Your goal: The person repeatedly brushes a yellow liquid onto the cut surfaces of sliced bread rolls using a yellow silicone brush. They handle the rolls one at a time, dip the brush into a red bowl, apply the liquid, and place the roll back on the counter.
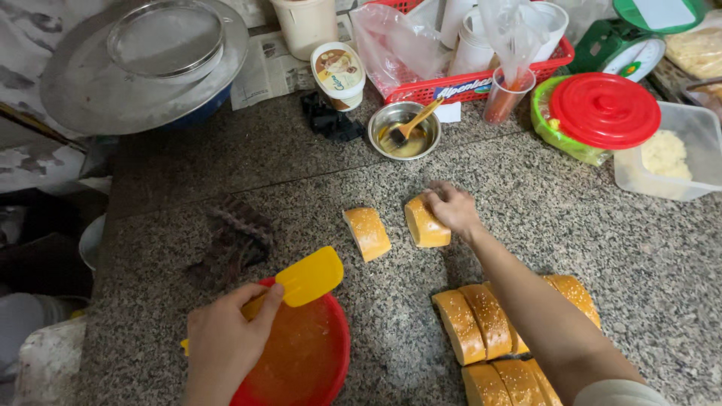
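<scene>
My right hand (pixel 453 207) rests on a golden, sesame-topped bread piece (pixel 426 223) on the speckled stone counter (pixel 301 173). A second bread piece (pixel 367 232) lies just left of it, untouched. My left hand (pixel 226 342) grips a yellow plastic scraper (pixel 307 277) over a red bowl (pixel 335 361) that holds a yellowish liquid. Several more sesame bread pieces (pixel 481 323) lie in a cluster at the lower right, partly hidden by my right forearm.
A small steel bowl (pixel 403 129) with a brush and oily liquid stands behind the bread. A spread tub (pixel 338 73), a red basket (pixel 466 86), a red-lidded green container (pixel 602 113), a clear tub (pixel 669 154), a green scale (pixel 628 41) and a large metal tray (pixel 98 90) line the back.
</scene>
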Action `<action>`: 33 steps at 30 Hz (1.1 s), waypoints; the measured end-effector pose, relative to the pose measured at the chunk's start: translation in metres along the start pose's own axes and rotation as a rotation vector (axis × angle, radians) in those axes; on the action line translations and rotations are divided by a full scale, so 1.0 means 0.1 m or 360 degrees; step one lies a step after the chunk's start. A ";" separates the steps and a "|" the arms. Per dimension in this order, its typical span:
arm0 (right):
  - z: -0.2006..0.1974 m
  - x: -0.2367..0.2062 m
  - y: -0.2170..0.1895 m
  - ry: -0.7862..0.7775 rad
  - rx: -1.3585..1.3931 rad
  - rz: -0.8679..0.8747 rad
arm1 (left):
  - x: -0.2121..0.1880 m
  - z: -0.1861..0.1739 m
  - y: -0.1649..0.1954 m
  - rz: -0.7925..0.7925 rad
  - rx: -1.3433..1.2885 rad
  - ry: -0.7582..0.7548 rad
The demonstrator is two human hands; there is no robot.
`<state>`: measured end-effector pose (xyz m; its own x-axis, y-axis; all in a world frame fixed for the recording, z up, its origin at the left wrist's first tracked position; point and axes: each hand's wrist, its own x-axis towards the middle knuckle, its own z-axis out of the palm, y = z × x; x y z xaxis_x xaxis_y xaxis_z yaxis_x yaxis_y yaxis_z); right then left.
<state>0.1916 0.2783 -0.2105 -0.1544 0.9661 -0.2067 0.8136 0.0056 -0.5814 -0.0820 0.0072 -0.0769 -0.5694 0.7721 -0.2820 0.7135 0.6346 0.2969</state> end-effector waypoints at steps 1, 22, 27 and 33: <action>-0.04 -0.01 0.00 0.0118 -0.0105 -0.0086 | 0.00 -0.01 -0.01 -0.0004 -0.0014 0.0001; 0.62 -0.68 -0.81 -0.0041 0.0098 -0.0314 | -0.38 -0.22 -0.59 0.0079 -0.0034 0.0116; 0.26 -0.85 -0.58 -0.0428 0.1537 0.0035 | -0.33 -0.22 -0.66 0.0345 -0.0089 0.0284; -0.20 -1.53 -0.36 -0.0878 0.2715 0.0050 | -0.29 -0.17 -0.44 0.0662 0.0011 0.0361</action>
<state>0.1974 0.1354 -0.1427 -0.5927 0.7697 -0.2373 -0.5442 -0.5999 -0.5865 -0.1044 -0.0425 -0.0668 -0.3088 0.9488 0.0660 0.9022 0.2702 0.3361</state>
